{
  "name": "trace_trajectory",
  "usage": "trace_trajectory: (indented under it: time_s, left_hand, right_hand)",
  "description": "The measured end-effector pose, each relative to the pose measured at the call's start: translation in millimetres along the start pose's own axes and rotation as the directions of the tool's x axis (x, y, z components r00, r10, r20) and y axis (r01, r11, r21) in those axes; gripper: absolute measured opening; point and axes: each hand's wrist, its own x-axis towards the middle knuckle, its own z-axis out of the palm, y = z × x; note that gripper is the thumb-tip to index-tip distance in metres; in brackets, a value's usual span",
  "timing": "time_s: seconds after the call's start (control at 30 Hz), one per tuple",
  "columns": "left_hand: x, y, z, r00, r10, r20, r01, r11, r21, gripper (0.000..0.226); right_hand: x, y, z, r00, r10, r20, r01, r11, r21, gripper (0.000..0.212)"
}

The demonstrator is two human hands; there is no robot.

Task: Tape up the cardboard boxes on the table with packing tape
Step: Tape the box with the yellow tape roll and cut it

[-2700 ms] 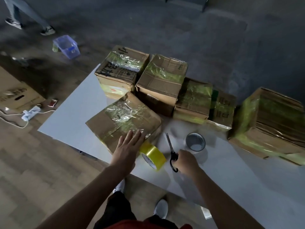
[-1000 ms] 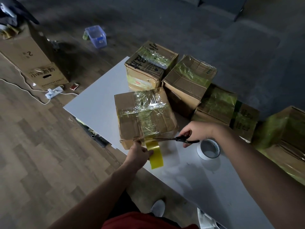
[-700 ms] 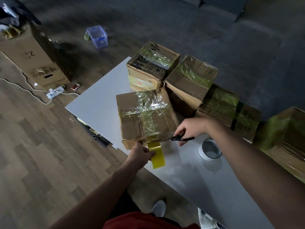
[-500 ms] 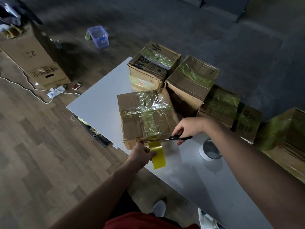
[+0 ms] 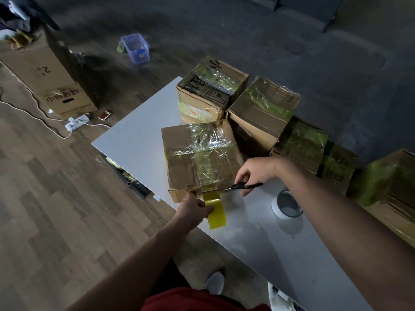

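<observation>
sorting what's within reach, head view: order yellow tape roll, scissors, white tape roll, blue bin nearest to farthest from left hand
1. Yellow tape roll, held in the left hand.
2. Scissors, just right, at the box edge.
3. White tape roll, further right on the table.
4. Blue bin, far off on the floor.

The carton (image 5: 58,86) on the floor (image 5: 45,198) bears a "2" and a blurred Chinese line. The box (image 5: 208,90) at the far corner of the desk (image 5: 139,140) has black handwritten characters, not readable.
</observation>
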Motion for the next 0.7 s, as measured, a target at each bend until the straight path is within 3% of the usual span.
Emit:
trace_trajectory:
  time_s: [0.7]
  left_hand:
    - [3.3, -2.8, 0.5, 1.000, 0.004, -0.009, -0.004, 1.000, 0.021, 0.047]
  right_hand:
    - [5.9, 1.3, 3.0, 1.000, 0.005, 0.015, -0.005, 1.000, -0.019, 0.028]
